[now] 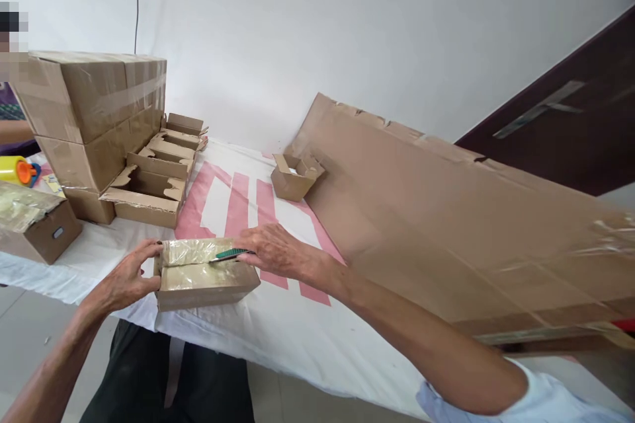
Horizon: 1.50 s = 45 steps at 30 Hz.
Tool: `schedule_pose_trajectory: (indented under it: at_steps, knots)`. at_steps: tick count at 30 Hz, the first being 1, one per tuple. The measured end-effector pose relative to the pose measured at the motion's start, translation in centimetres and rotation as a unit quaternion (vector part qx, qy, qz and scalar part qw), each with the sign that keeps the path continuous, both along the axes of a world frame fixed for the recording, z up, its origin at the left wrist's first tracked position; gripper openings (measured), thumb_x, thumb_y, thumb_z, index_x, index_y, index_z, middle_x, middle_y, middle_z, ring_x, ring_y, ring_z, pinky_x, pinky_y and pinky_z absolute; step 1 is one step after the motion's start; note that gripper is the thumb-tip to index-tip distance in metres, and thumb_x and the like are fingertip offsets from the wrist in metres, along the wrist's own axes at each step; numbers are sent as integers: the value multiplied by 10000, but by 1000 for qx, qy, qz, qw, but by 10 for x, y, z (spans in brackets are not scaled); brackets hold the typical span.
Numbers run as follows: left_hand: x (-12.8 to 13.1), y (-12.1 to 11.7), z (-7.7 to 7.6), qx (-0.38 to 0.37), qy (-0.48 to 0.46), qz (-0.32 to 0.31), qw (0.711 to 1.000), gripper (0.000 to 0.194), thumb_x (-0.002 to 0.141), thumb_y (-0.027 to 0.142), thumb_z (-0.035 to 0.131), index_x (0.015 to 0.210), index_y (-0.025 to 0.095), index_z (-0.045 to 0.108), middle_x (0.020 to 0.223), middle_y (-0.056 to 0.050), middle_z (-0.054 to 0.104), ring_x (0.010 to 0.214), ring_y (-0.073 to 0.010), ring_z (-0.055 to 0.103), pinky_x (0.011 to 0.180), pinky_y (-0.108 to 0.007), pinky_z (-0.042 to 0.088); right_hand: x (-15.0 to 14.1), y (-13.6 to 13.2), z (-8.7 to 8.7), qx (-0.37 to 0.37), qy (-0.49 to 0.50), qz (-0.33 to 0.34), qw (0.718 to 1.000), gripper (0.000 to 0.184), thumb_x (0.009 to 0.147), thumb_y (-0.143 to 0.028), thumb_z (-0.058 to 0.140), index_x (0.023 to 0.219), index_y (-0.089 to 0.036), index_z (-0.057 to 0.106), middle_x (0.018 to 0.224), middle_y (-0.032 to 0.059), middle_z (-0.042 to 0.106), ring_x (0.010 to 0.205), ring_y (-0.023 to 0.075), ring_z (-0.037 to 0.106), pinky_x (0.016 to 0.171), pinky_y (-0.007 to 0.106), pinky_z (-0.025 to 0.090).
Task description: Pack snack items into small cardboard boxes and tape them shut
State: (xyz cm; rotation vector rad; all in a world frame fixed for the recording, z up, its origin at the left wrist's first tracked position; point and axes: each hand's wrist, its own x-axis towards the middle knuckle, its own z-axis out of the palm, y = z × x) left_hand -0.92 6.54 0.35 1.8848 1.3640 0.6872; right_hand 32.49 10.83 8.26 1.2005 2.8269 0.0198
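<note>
A green-handled utility knife (231, 254) is clamped in the curled fingers of the right hand (275, 248), palm down, its blade held at the tape along the top of a taped carton (208, 287). The carton's left end is gripped by the left hand (124, 279), thumb and forefinger spread across it and pressed to its corners. The left forearm is angled up from the low left; the right arm is stretched across the table's near edge, elbow bent, with a pale blue sleeve (540, 393) above it.

The one carton being handled is set at the near edge of the table (317, 347). Toward the left corner, one more taped carton (37, 225) is seen, with one yellow object with an orange hub (14, 170) behind it. Three open cartons (146, 211) are lined up toward the far edge, beside a stack of sealed cartons (99, 99), of which at least five can be counted. By the far edge, one small open box (290, 185) is placed against one large cardboard panel (421, 211). At the far left, another person's forearm (14, 131) is partly shown.
</note>
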Motion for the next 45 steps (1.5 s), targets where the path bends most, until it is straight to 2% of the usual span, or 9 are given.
schedule_pose_trajectory:
  at_steps: [4,8,12,15,18,24,29,34,45]
  knots:
    - [0,1,3,2,1,-10,1000,526,812,338,659,1332,285,725,1565,-92,567,1322,-352,629,932,-417,632,54,-2,-4,-10,30,-66,997,206,1034,-241,595,978,-239,793,907,44,777,764,189,658,651,301,352]
    - [0,3,3,-10,5,-15,1000,543,832,381,676,1367,301,715,1623,-91,522,1348,-352,625,998,-448,617,105,-14,-29,-57,230,-151,960,229,1015,-352,579,1009,-235,776,910,35,768,776,198,666,701,299,459]
    - [-3,6,1,-1,14,-30,999,558,868,418,666,1418,331,701,1686,-81,470,1405,-363,598,1037,-484,607,118,-42,-119,-27,386,-283,878,396,1013,-483,489,1110,-193,741,873,55,741,778,239,682,698,334,525]
    - [-7,7,0,5,11,-44,999,519,907,478,670,1404,339,723,1712,-82,453,1443,-378,577,1066,-505,599,108,-65,-194,32,388,-339,856,391,999,-496,478,1046,-210,741,909,102,735,865,294,700,765,399,562]
    - [-11,6,-2,2,1,-53,999,519,930,558,675,1397,339,734,1743,-84,421,1489,-393,540,1106,-520,576,92,-75,-222,66,391,-335,855,343,991,-500,542,1037,-229,747,952,115,713,943,318,689,883,470,578]
    - [-9,5,-1,-11,-9,-57,998,1002,775,682,847,1651,375,469,1782,-117,352,1566,-440,430,1136,-561,540,47,-53,-148,16,560,-241,792,424,1070,-526,526,1347,-240,674,1358,131,670,1209,283,688,999,440,607]
    - [-3,8,-4,-3,-11,-70,997,1370,665,679,930,1762,326,189,1793,-184,290,1543,-489,437,1128,-598,536,0,-57,-131,73,513,-124,846,396,1007,-439,671,1352,-247,693,1404,139,651,1342,321,606,1140,516,540]
    - [-10,6,-2,36,12,-78,996,1253,696,551,927,1734,309,268,1683,-164,437,1486,-447,507,1135,-560,550,-14,-86,-139,138,472,-121,862,426,953,-350,749,1348,-204,686,1357,161,665,1315,345,593,1120,554,541]
    - [-15,9,4,42,35,-84,995,1110,721,458,891,1676,290,351,1591,-152,450,1473,-418,485,1099,-543,577,-31,-21,-54,25,80,21,996,135,1001,-280,721,931,-214,814,1036,89,784,1218,299,619,1188,521,402]
